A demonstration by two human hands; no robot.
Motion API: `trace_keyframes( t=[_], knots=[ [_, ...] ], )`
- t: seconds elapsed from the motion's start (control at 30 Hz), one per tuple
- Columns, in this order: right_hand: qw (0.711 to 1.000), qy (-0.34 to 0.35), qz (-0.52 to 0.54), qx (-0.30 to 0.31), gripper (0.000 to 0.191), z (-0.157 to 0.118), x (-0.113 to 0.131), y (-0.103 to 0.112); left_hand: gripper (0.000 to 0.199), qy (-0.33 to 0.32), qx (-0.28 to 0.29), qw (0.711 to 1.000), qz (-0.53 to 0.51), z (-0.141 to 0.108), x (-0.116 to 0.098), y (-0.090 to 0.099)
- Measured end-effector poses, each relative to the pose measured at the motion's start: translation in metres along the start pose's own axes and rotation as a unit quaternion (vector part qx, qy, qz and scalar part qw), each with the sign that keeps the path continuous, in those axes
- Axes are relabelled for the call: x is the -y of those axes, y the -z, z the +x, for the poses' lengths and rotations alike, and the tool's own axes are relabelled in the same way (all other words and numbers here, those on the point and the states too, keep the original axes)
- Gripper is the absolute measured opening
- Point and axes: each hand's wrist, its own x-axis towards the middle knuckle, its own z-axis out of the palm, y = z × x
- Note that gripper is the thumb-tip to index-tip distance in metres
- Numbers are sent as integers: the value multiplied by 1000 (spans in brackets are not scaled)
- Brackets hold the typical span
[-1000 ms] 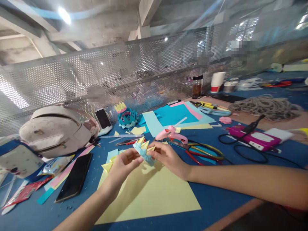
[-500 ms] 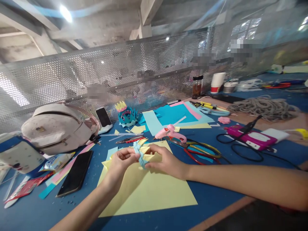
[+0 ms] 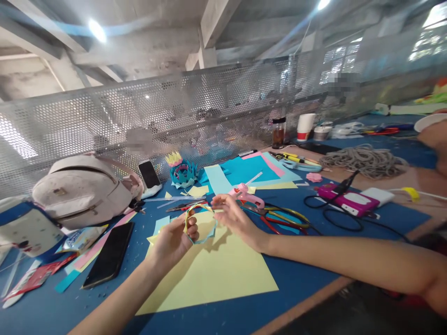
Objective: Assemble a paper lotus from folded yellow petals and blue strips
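My left hand [image 3: 173, 238] is closed on the left side of a folded paper ring [image 3: 205, 240] in light blue and yellow. The ring is turned so that its round opening faces me. At its right side, my right hand [image 3: 239, 223] has its fingers apart and slightly curved; whether they touch the ring is hard to tell. Under both hands lies a large yellow paper sheet [image 3: 216, 284]. A pink glue gun [image 3: 249, 197] rests just beyond my right hand, with yellow-and-red-handled scissors [image 3: 286, 218] beside it.
At the left are a pale backpack [image 3: 82, 188], a black phone [image 3: 110, 253] and a snack packet [image 3: 78, 238]. A teal paper crown-like piece [image 3: 184, 174] stands behind. Blue paper sheets [image 3: 249, 168], a magenta device [image 3: 349, 199] with cables and a grey rope coil [image 3: 363, 160] lie toward the right.
The paper ring has been turned, so its opening now faces me. My right hand has let go and its fingers have spread; the left still holds the ring. The view has shifted slightly.
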Motion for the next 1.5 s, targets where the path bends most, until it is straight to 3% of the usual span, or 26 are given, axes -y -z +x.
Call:
trace_keyframes(
  t=[0.1,0.17,0.37,0.47,0.57,0.73,0.97,1.1,1.3,1.5],
  knots=[
    [983,-122,94,99,46,0,-4,-2,18,18,1,1000,-20,-2,2,-1],
    [968,-161,138,132,46,-1,-5,-3,18,24,1,999,-26,-2,2,0],
    [917,-213,313,123,41,4,-8,1,7,45,18,999,-8,-2,-2,5],
    [893,-247,359,110,37,7,-9,4,20,46,25,998,16,-2,-5,5],
    [893,-249,363,94,34,8,-11,4,27,45,27,997,50,-2,-6,4],
    [889,-253,370,100,32,8,-15,6,18,43,9,993,110,1,-6,8],
    [883,-268,371,106,36,10,-18,10,16,24,33,985,169,5,-9,15],
    [894,-252,351,119,35,9,-14,8,21,19,13,982,189,6,-11,16],
    [933,-217,243,152,38,3,-10,4,30,-20,0,971,239,2,-9,12],
    [938,-199,236,159,39,2,-10,3,27,-48,-13,958,283,-3,-8,9]
  ],
)
